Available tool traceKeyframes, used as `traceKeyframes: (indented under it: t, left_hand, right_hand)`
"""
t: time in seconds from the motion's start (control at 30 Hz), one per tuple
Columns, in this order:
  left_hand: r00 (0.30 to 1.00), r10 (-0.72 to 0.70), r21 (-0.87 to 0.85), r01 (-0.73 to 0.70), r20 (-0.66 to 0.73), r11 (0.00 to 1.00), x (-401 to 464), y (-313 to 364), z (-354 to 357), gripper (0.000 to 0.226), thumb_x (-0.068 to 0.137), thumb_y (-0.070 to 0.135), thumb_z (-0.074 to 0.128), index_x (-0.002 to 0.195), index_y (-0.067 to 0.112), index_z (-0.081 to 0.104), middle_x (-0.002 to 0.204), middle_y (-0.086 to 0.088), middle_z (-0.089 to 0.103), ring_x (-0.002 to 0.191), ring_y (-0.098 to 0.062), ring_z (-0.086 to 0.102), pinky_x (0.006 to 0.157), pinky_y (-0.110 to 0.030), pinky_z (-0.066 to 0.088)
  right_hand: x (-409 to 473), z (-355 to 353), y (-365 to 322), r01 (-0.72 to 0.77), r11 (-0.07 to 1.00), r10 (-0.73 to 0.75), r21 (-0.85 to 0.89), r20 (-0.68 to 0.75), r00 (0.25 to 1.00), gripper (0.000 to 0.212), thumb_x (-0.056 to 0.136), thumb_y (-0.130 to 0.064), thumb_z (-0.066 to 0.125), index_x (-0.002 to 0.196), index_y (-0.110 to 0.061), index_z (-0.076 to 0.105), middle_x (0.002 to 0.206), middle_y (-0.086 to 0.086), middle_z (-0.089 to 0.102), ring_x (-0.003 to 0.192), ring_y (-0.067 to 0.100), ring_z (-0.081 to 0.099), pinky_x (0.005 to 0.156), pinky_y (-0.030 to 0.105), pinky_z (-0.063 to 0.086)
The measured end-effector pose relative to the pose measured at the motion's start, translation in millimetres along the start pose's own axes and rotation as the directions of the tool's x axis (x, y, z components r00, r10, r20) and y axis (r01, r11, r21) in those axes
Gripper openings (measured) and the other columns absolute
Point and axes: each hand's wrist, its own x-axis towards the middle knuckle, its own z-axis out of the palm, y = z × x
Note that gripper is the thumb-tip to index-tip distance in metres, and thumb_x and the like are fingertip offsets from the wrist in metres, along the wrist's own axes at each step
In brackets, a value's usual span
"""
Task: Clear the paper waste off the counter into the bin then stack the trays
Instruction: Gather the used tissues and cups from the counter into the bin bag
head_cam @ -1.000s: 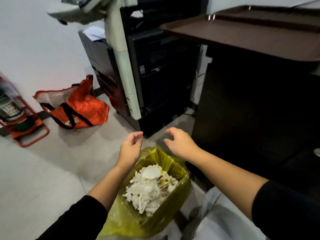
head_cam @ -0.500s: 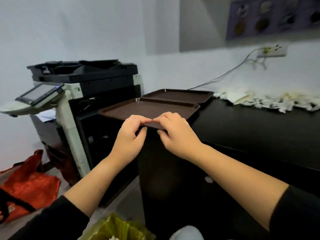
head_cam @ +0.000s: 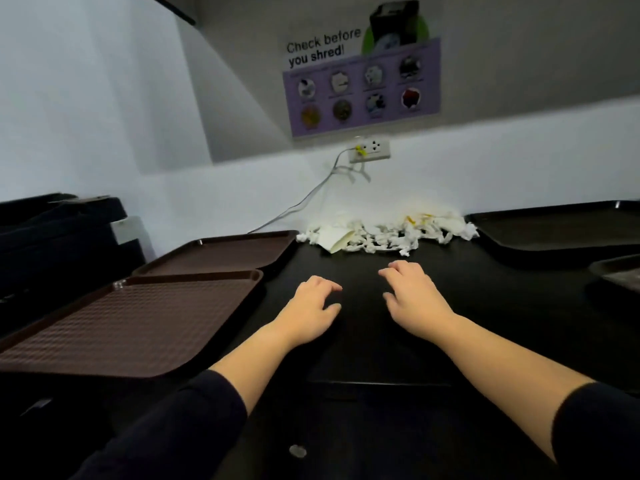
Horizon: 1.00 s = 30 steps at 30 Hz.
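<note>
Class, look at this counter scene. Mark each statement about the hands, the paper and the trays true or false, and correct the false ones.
1. Both hands hold paper. False: the left hand and right hand hold nothing, above the counter.
2. A pile of paper lies against the wall. True.
3. Two brown trays sit at the left. True.
4. The paper lies inside a brown tray. False: it lies on the bare counter.
5. A cable runs down from the wall socket. True.
</note>
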Motion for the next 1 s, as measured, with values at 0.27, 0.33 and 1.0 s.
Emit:
traceKeyframes:
  t: [0.27, 0.33, 1.0]
  left_hand:
    - [0.999, -0.029, 0.080, 0.027, 0.018, 0.996, 125, -1, 51, 0.046, 0.093, 0.044, 0.045, 0.138, 0.032, 0.039, 0.144, 0.002, 0.033, 0.134, -0.019, 0.027, 0.107, -0.040, 0.031]
    - [0.998, -0.051, 0.118, 0.048, 0.023, 0.992, 157, -3, 60, 0.051, 0.093, 0.050, 0.042, 0.142, 0.038, 0.032, 0.151, 0.001, 0.024, 0.139, -0.021, 0.018, 0.108, -0.045, 0.025]
    - [0.994, 0.075, -0.161, -0.088, -0.083, 0.983, 212, -20, 71, 0.018, 0.090, 0.013, 0.058, 0.105, 0.011, 0.067, 0.098, -0.003, 0.055, 0.097, -0.018, 0.054, 0.076, -0.015, 0.031]
  right_hand:
    - [82, 27, 65, -0.161, 0.987, 0.162, 0.026, -0.035, 0.986, 0.054, 0.093, -0.035, 0.048, 0.141, -0.018, 0.031, 0.152, 0.005, 0.019, 0.141, 0.026, 0.012, 0.112, 0.045, 0.025]
    - [107, 35, 79, -0.172, 0.985, 0.173, 0.011, -0.034, 0.984, 0.056, 0.093, -0.036, 0.047, 0.143, -0.022, 0.026, 0.154, 0.004, 0.014, 0.143, 0.028, 0.007, 0.113, 0.049, 0.022]
    - [159, 55, 114, -0.163, 0.986, 0.164, 0.033, -0.015, 0.986, 0.024, 0.091, -0.002, 0.047, 0.107, -0.010, 0.063, 0.107, 0.010, 0.051, 0.109, 0.026, 0.044, 0.083, 0.031, 0.042]
